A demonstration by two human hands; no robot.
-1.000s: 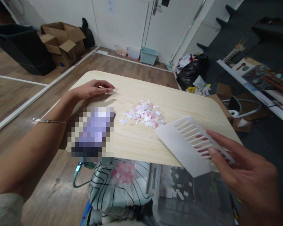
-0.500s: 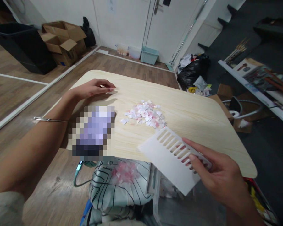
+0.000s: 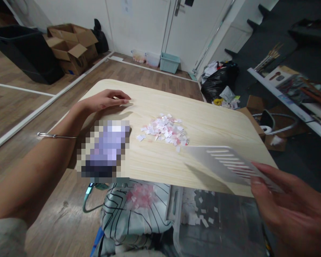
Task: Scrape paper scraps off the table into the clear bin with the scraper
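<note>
My right hand [image 3: 289, 203] grips a white plastic scraper [image 3: 203, 153] with a row of slots. It is tilted over the table's near right side, its far corner just short of a heap of small white and pink paper pieces [image 3: 166, 130]. On the far left of the table, my left hand [image 3: 104, 100] rests with fingers stretched out, holding nothing. A phone-like device [image 3: 107, 148], blurred by pixels, lies close to my left forearm. Below the near edge, a clear plastic bin [image 3: 230, 228] has more white paper pieces inside.
The light wood table [image 3: 216, 125] has rounded corners. Pink pieces [image 3: 141, 196] lie on the striped cloth [image 3: 152, 221] before me. A black bin [image 3: 26, 53] and cardboard boxes [image 3: 72, 46] stand at the far left. At the right are a black bag [image 3: 216, 80] and a shelf [image 3: 291, 103].
My right hand has moved right with the scraper, away from the paper heap, and the scraper has tilted. More of the clear bin shows. My left hand has stayed still.
</note>
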